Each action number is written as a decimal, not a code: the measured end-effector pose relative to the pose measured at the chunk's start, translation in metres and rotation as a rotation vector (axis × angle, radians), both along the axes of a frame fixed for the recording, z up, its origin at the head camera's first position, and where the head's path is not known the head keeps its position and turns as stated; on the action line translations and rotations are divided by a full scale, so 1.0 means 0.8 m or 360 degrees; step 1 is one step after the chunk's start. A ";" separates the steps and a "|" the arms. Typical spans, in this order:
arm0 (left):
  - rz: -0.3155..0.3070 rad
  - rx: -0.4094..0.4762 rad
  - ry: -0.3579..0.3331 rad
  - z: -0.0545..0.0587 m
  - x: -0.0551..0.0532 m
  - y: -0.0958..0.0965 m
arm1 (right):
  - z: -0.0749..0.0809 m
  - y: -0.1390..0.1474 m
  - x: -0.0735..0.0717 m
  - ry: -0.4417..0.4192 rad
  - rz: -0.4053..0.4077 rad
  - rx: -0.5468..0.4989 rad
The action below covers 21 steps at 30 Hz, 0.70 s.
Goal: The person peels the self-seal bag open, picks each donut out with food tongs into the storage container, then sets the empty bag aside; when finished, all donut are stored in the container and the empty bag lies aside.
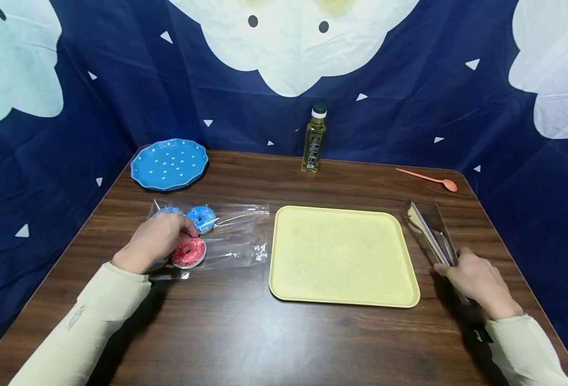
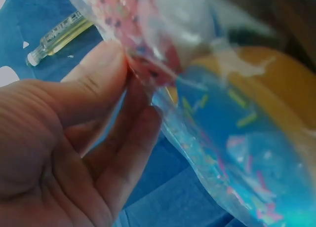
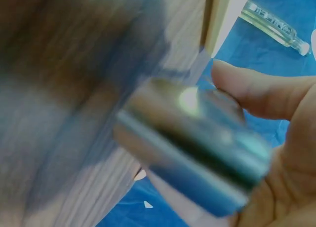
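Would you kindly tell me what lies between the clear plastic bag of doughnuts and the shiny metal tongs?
In the head view, a pale yellow rectangular tray lies between the bag and the tongs.

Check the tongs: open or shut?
Open: the head view shows the tongs with a clear gap between their arms at the far end, beyond the right hand.

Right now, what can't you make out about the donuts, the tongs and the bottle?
Upper-left blue donut: partly hidden by the left hand, head view.
Lower-left donut: mostly behind that same hand, head view.
Pink donut: cut off by the top edge, left wrist view.
Tongs: partly covered by the right hand, head view; blurred, right wrist view.
Lettering on the bottle: too small, head view.
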<state>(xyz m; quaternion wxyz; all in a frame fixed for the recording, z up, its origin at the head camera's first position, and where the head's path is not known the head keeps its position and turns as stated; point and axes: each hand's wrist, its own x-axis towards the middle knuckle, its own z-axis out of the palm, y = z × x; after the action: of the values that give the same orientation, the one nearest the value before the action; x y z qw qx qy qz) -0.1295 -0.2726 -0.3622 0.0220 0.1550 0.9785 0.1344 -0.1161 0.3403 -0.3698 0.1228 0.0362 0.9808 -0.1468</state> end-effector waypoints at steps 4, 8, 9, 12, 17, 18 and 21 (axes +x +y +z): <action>0.0027 -0.0023 -0.0053 -0.001 -0.002 -0.003 | 0.000 -0.009 -0.001 0.0101 0.0002 -0.0048; 0.0071 -0.0080 -0.0110 0.002 -0.002 -0.001 | -0.003 -0.022 -0.003 0.0206 0.0000 -0.0088; 0.0078 -0.0092 -0.0119 0.003 -0.002 -0.001 | -0.003 -0.026 -0.004 0.0225 0.0009 -0.0106; 0.0083 -0.0105 -0.0120 0.006 0.002 0.000 | -0.004 -0.040 -0.005 0.0283 0.0059 -0.0177; 0.0036 -0.0123 -0.0058 0.010 0.008 0.001 | 0.000 -0.063 -0.007 0.0404 0.0178 -0.0252; 0.0031 -0.0125 -0.0049 0.011 0.010 0.001 | 0.001 -0.067 -0.008 0.0427 0.0200 -0.0255; 0.0048 -0.0125 -0.0061 0.014 0.013 0.001 | 0.004 -0.079 -0.011 0.0479 0.0270 -0.0253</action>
<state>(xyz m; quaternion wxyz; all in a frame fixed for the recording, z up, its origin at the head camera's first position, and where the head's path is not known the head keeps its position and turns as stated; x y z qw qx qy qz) -0.1191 -0.2719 -0.3511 0.0447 0.1367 0.9846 0.0991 -0.1252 0.2774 -0.3666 -0.0109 -0.0789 0.9730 -0.2168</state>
